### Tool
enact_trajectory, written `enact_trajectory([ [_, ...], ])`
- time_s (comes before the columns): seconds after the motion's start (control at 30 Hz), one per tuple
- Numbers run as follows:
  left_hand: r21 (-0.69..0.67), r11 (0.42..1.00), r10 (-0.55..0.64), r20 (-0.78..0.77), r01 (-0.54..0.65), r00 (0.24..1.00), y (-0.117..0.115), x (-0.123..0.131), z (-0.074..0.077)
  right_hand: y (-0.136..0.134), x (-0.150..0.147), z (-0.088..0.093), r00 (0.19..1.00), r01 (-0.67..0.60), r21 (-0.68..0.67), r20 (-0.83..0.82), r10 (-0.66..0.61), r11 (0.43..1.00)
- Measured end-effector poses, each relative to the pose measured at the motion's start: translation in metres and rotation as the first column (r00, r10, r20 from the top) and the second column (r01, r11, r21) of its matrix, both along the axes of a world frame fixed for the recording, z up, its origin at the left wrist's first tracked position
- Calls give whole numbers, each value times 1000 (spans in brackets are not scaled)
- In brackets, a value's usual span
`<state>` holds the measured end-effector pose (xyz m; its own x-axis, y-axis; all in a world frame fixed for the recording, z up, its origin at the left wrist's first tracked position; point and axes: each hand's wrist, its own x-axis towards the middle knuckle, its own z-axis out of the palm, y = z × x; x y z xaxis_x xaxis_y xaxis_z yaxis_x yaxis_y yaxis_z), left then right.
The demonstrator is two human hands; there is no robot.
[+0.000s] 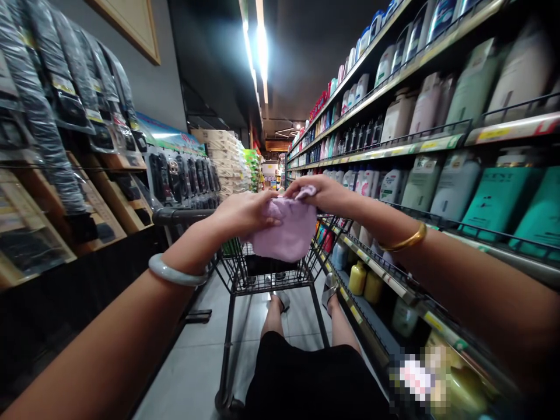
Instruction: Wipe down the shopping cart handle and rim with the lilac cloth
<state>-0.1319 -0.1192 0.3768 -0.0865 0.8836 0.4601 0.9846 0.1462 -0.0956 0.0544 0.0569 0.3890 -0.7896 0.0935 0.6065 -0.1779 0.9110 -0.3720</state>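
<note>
My left hand [247, 214] pinches the upper left of a soft lilac cloth [286, 233], its thumb lying over the fabric. On the other side, my right hand [324, 193] is closed on the cloth's top edge, where a small fold sticks up between the fingers. The cloth hangs between both hands, above the basket of a dark wire shopping cart [275, 286]. Whether it is a towel or a sewn article I cannot tell. The cart's handle [186, 216] shows to the left of my left wrist.
Shelves of shampoo and lotion bottles [494, 198] run along the right, close to my right arm. Packaged belts [109, 99] and boxed goods hang or stand on the left. Stacked packs [223, 154] line the aisle ahead. Tiled floor [175, 367] lies beneath the cart.
</note>
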Motion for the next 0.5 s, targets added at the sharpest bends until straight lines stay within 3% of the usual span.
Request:
enact_trajectory([
  [0.1, 34, 999, 0, 25, -1, 1000, -1, -2, -2, 24, 14, 1, 928, 286, -169, -197, -317, 943],
  [0.17, 63, 998, -13, 99, 6, 995, 2, -5, -2, 27, 20, 1, 834, 447, -147, -290, -470, 882],
  [0.2, 91, 996, -20, 144, 7, 989, 5, -6, -2, 24, 21, 0, 817, 481, -80, -320, -479, 873],
  [0.27, 182, 983, -64, 196, 28, 978, 11, -5, -2, 9, 15, -3, 877, 421, 106, -302, -374, 901],
  [0.33, 307, 944, -176, 161, 120, 971, 16, 0, -1, -10, 2, -6, 963, 241, 201, -171, -209, 949],
  [0.4, 408, 879, -290, 48, 246, 956, 18, 9, 1, -24, -11, -6, 993, 101, 139, -71, -92, 985],
  [0.5, 483, 786, -381, -110, 385, 918, 12, 25, 4, -28, -11, 2, 996, 70, 4, -62, -69, 998],
])
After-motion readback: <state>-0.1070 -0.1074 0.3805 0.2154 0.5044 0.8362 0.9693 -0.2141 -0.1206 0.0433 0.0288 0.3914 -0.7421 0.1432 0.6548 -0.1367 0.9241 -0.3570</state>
